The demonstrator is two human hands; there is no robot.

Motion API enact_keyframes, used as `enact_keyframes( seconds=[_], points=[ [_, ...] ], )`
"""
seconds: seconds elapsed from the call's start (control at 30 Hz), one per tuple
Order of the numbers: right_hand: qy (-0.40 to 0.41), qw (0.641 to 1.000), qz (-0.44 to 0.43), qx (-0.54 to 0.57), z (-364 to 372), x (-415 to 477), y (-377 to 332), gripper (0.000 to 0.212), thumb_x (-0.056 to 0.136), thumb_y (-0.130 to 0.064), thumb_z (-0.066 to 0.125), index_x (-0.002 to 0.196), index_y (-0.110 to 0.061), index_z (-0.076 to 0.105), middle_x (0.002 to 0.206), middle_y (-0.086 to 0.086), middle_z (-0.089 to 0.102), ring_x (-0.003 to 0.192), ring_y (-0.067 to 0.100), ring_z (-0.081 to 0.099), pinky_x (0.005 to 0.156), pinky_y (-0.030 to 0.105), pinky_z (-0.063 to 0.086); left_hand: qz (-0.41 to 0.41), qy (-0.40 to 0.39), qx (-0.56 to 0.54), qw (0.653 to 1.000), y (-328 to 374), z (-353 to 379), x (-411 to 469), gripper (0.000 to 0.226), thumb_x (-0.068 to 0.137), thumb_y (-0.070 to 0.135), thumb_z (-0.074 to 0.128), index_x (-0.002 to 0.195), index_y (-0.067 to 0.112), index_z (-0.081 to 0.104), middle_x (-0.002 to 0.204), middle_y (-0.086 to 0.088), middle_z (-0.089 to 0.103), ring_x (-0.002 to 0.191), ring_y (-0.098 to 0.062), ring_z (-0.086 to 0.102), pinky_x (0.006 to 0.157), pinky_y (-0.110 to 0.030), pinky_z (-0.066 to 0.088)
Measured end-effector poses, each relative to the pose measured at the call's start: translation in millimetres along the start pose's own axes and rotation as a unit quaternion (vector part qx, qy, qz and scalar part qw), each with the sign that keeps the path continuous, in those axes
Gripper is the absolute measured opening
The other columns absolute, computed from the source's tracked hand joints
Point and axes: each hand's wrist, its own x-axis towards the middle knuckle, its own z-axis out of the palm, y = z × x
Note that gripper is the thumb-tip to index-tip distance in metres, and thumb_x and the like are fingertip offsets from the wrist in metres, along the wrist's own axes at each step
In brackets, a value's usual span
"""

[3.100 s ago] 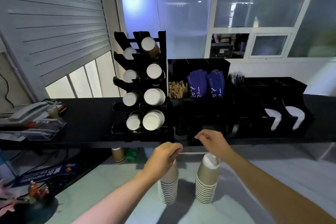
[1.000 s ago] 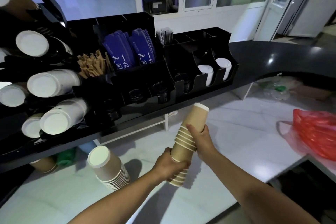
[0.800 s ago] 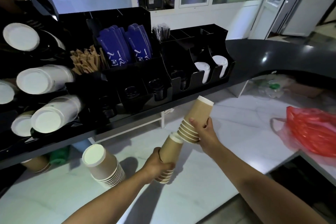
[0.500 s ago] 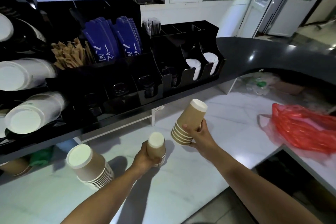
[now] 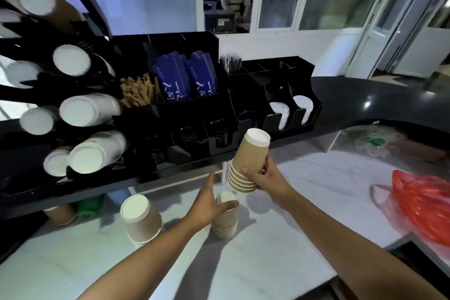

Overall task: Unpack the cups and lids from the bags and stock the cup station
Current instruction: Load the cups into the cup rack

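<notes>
cup rack (image 5: 92,19): far left on the black shelf (image 5: 365,100), blurred. Holds white cup stacks (image 5: 90,109) lying on their sides, bases toward the camera, with a brown stack (image 5: 56,12) at the top.
under shelf, back-left of bench: brown cups (image 5: 60,214) and something green (image 5: 90,204), partly hidden by the shelf edge.
wide cup stack (image 5: 141,219): upside down on the left part of the white bench (image 5: 316,190), touched by neither hand.
organizer (image 5: 302,68): black, on the shelf right of the rack. Upper bins, left to right, hold brown sticks (image 5: 137,91), blue flat packs (image 5: 185,78) and wrapped straws (image 5: 231,63). Low front slots hold black lids (image 5: 220,134). The two right slots hold white lids (image 5: 280,112).
left hand (image 5: 207,204): released. Fingers lie loose against the top of the small brown cup stack (image 5: 225,219), thumb lifted off.
small brown cup stack: upside down mid-bench, toward the back edge, just below the held stack.
right hand (image 5: 265,178): grasping the held brown cup stack (image 5: 250,161) near its rims.
held brown cup stack: inverted and tilted, clear of the bench. It covers part of the shelf's front edge and the organizer's base.
clear plastic (image 5: 370,143): under the shelf, back-right.
red plastic bag (image 5: 426,207): at the right edge of the bench, well apart from the hands.
</notes>
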Motion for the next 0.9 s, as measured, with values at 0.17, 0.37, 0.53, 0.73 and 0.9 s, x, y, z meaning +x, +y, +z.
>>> enact_keyframes(
  seconds=[0.17,0.37,0.53,0.73,0.9],
  points=[
    [-0.075,0.994,-0.074,-0.017,37,21,-67,0.098,0.063,-0.043,0.091,0.142,-0.033,0.034,0.133,0.001,0.059,0.119,0.015,0.062,0.1,0.043,0.054,0.135,0.094,0.032,0.986,76,-54,-6,0.11,0.068,0.053,0.088,0.152,0.051,0.016,0.153,0.018,0.04,0.136,-0.002,0.043,0.111,-0.036,0.043],
    [-0.154,0.974,-0.164,-0.015,115,35,-152,0.093,0.066,-0.046,0.091,0.143,-0.034,0.039,0.134,-0.003,0.062,0.123,0.018,0.061,0.101,0.045,0.052,0.225,0.235,0.062,0.944,134,-145,-37,0.077,0.074,0.044,0.086,0.135,0.05,0.041,0.13,0.027,0.056,0.12,0.007,0.053,0.095,-0.017,0.047],
    [-0.14,0.961,-0.238,0.013,183,35,-226,0.053,0.076,-0.039,0.081,0.124,-0.029,0.059,0.12,-0.004,0.071,0.113,0.013,0.067,0.091,0.027,0.054,0.246,0.315,0.115,0.909,150,-226,-64,0.079,0.074,0.049,0.085,0.138,0.051,0.038,0.131,0.025,0.055,0.121,0.007,0.052,0.096,-0.018,0.047],
    [-0.11,0.929,-0.351,-0.033,266,36,-309,0.063,0.077,-0.032,0.086,0.128,-0.028,0.051,0.116,-0.015,0.064,0.099,-0.009,0.061,0.075,0.01,0.05,0.252,0.378,0.226,0.862,173,-340,-89,0.081,0.079,0.052,0.078,0.146,0.037,0.036,0.137,0.017,0.052,0.124,-0.002,0.052,0.096,-0.032,0.051],
    [-0.059,0.894,-0.437,-0.084,324,52,-353,0.065,0.076,-0.03,0.086,0.126,-0.032,0.045,0.12,-0.011,0.057,0.106,-0.001,0.058,0.09,0.024,0.052,0.204,0.419,0.389,0.795,162,-435,-93,0.073,0.09,0.037,0.065,0.153,0.02,0.033,0.155,0.0,0.038,0.137,-0.017,0.042,0.111,-0.028,0.037]
  ],
)
